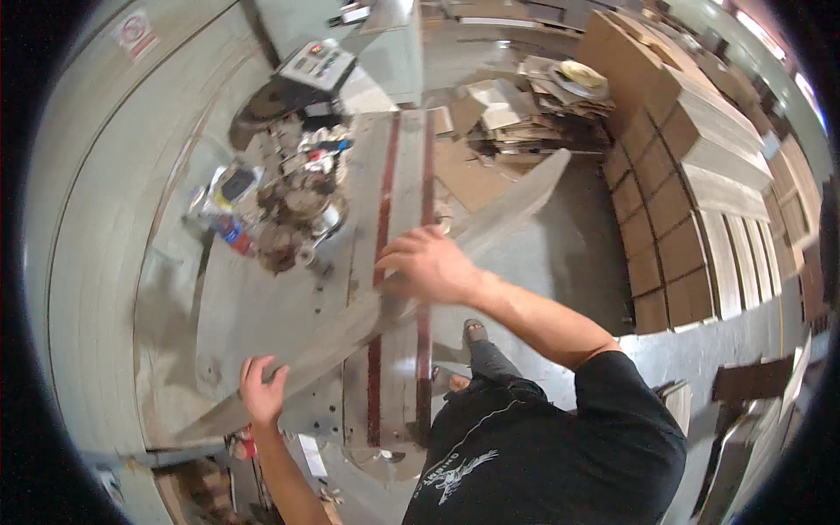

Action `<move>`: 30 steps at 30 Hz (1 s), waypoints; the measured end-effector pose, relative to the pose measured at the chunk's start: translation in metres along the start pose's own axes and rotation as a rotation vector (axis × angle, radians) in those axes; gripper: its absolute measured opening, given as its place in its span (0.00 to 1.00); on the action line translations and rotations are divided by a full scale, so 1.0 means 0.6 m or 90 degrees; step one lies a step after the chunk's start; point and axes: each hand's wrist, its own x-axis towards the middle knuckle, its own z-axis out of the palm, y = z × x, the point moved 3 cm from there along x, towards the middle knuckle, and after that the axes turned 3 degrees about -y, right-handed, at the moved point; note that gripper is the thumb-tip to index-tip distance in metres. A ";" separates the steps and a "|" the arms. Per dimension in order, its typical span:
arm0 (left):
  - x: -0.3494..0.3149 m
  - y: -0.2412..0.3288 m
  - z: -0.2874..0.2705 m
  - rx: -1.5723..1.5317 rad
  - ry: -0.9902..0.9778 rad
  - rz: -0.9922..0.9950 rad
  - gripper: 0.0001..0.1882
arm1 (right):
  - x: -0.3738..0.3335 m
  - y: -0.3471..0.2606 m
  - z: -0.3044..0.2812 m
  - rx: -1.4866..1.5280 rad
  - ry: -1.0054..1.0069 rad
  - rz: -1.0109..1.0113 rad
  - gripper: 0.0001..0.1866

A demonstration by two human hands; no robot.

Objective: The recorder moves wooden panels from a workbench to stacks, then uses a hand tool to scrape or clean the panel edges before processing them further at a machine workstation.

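A long, thin, greyish-brown board (516,203) lies diagonally across the workbench (254,306), from the lower left to beyond its right edge. It is partly blurred, so its material is hard to make out. My right hand (429,265) is over the middle of the board, its fingers bent round it; a dark patch shows under the palm. At the board's lower left part is my left hand (262,389), thumb and fingers apart, with nothing visible between them. Whether it touches the board is unclear.
Two dark red strips (382,201) run along the bench. Tools, a bottle (231,232) and dirty parts crowd its left side, below a control box (317,66). Stacked cardboard (534,122) lies beyond, with tall stacks of brown panels (647,210) on the right.
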 end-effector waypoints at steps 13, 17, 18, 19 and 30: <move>0.027 -0.011 -0.001 -0.011 0.017 -0.049 0.16 | 0.027 0.051 0.030 0.200 -0.161 0.041 0.12; 0.041 0.003 0.007 0.097 -0.004 -0.001 0.18 | 0.033 0.067 0.036 0.186 -0.168 0.049 0.12; 0.044 0.003 0.010 0.094 -0.003 0.004 0.18 | 0.032 0.072 0.037 0.181 -0.166 0.052 0.12; 0.044 0.001 0.012 0.095 -0.004 -0.014 0.18 | 0.033 0.074 0.038 0.184 -0.169 0.051 0.13; 0.020 -0.035 -0.019 0.007 0.025 -0.044 0.18 | 0.046 0.122 -0.024 0.101 -0.295 0.094 0.14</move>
